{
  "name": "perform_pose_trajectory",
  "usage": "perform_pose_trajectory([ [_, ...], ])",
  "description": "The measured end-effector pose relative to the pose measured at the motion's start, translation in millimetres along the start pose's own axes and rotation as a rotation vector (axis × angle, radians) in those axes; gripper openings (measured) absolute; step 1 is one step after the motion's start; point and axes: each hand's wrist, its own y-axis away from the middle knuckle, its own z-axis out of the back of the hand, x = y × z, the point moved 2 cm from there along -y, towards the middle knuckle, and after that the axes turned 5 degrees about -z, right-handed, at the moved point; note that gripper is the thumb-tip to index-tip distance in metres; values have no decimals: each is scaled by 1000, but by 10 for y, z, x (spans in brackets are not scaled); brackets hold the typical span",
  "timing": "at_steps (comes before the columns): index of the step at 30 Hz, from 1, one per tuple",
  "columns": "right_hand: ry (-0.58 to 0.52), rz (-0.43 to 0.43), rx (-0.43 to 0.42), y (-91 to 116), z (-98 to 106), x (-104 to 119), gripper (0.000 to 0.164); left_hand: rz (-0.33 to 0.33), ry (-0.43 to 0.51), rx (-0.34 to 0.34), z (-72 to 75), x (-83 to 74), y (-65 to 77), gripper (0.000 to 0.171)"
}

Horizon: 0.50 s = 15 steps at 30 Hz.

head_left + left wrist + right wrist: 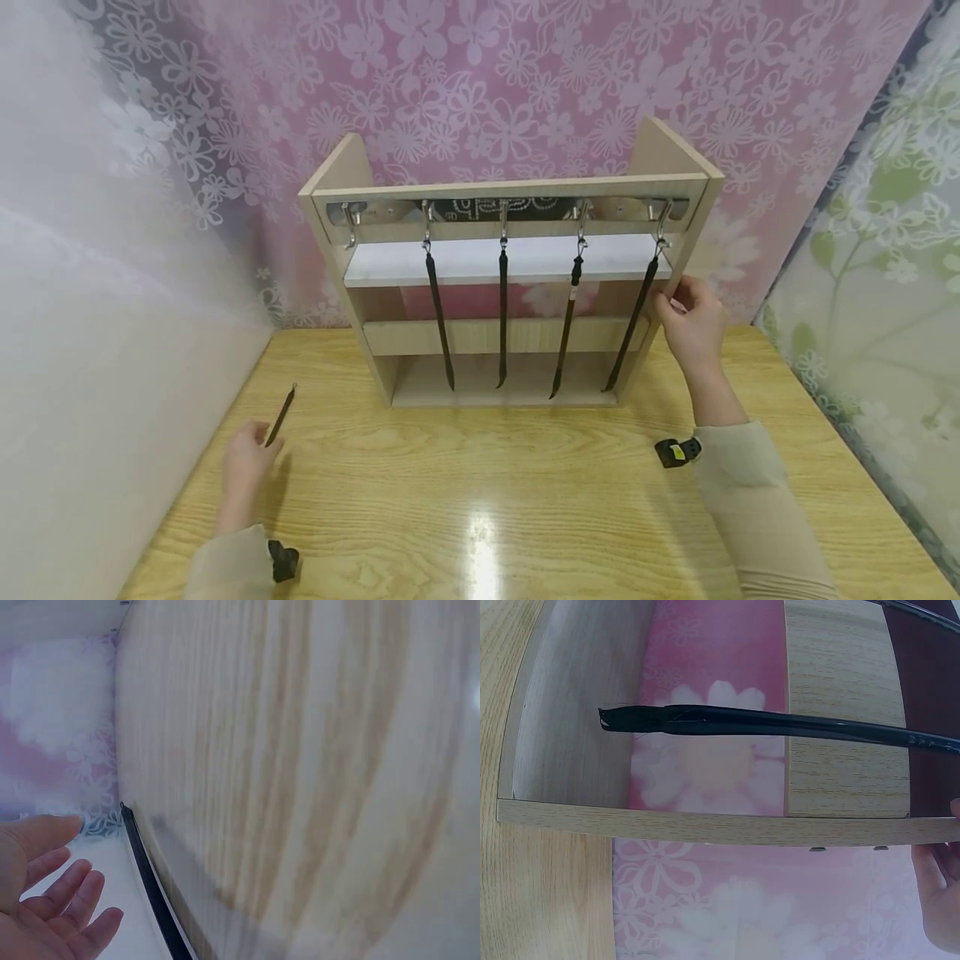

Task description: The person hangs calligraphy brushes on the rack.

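A dark calligraphy brush (282, 414) with a small hanging loop lies on the table at the left. Beside it is my left hand (249, 462); in the left wrist view its fingers (64, 892) are loosely spread, apart from the brush (154, 892). My right hand (696, 325) grips the right side panel of a light wooden shelf rack (397, 337), thumb in front and fingers behind. In the right wrist view, only part of that hand (939, 900) shows at the panel edge. Close by hangs the rightmost brush (630, 329), tip down.
Several brushes, including the middle one (503, 317), hang from hooks along the rack's top bar. The leftmost hook (349, 227) holds no brush. A white shelf board (480, 258) runs behind them. Flowered cloth (510, 92) covers the back, and a pale wall (112, 292) stands at left.
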Motion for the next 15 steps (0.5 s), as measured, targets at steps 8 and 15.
perform_pose_trajectory([
  [8,9,-8,2,9,2,15,23,27,-47,88,45,85,29,45],
  [15,14,-5,-5,15,2,27,22,59,-52,124,117,-14,89,45],
])
